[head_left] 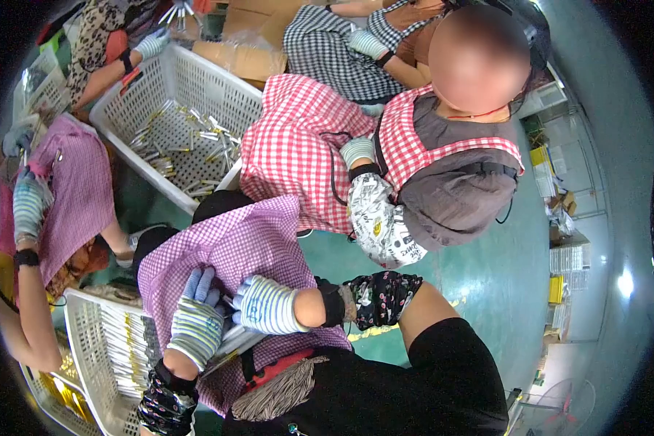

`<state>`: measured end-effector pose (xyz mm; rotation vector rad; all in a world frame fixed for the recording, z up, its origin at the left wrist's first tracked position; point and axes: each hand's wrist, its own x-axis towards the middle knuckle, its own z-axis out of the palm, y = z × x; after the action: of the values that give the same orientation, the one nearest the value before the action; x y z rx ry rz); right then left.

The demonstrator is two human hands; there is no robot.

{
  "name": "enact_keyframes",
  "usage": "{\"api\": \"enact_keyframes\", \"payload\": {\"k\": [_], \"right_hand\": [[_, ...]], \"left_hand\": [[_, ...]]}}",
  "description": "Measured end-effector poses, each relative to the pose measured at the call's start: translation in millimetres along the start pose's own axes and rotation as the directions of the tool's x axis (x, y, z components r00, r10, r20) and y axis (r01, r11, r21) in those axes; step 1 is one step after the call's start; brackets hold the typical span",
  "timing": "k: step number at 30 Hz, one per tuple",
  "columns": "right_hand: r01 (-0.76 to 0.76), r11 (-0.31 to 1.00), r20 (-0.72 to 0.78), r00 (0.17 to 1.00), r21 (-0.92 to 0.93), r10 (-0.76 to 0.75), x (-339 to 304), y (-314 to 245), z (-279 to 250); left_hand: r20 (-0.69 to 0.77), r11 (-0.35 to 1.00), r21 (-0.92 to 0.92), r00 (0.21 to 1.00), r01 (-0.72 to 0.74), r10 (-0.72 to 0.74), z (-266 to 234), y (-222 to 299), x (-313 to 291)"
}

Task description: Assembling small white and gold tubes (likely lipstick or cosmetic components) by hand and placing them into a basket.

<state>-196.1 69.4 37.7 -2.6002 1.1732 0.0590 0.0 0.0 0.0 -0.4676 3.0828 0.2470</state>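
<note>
Slim, smooth silvery rods point(244, 340) slanted from lower left to upper right; the striped knit-gloved left hand point(198, 320) had fingers close together; the matching right hand point(267, 305) curled, any pinch indiscernible.

Striped gloves point(270, 305), black floral sleeves point(382, 299)

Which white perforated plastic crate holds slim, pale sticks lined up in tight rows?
The lower-left white perforated plastic crate, nearest the person's striped-gloved left hand; in the upper white plastic crate, slim pale sticks lie scattered.
</note>
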Motion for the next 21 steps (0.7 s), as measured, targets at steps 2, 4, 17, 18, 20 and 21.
{"api": "enact_keyframes", "payload": {"k": [2,4,17,18,20,21], "right_hand": [[0.02,1.0,-0.039,0.999,0.0,-0.02,6,3,6],[0.02,1.0,0.014,1.0,0.02,-0.02,-2,-4,-6],[-0.112,0.447,-0.111,0.89,0.887,0.442,-20,31,-78],[-0.018,0.541,-0.251,0.873,0.841,0.418,-16,34,-79],[0.03,0.621,-0.369,0.826,0.783,0.426,-16,35,-86],[-0.021,0.65,-0.323,0.856,0.76,0.405,-14,39,-88]], "left_hand": [[0.021,0.999,-0.031,0.999,-0.033,0.033,3,-10,0],[0.037,0.998,-0.051,0.999,-0.022,0.024,1,0,-2],[-0.147,0.999,-0.01,0.988,0.034,-0.036,16,-20,15],[-0.103,0.997,-0.007,0.992,0.07,-0.071,21,-22,7],[-0.061,0.998,-0.028,0.996,0.063,-0.064,17,-18,2],[0.024,0.996,-0.042,0.997,0.075,-0.074,12,-22,1]]}}
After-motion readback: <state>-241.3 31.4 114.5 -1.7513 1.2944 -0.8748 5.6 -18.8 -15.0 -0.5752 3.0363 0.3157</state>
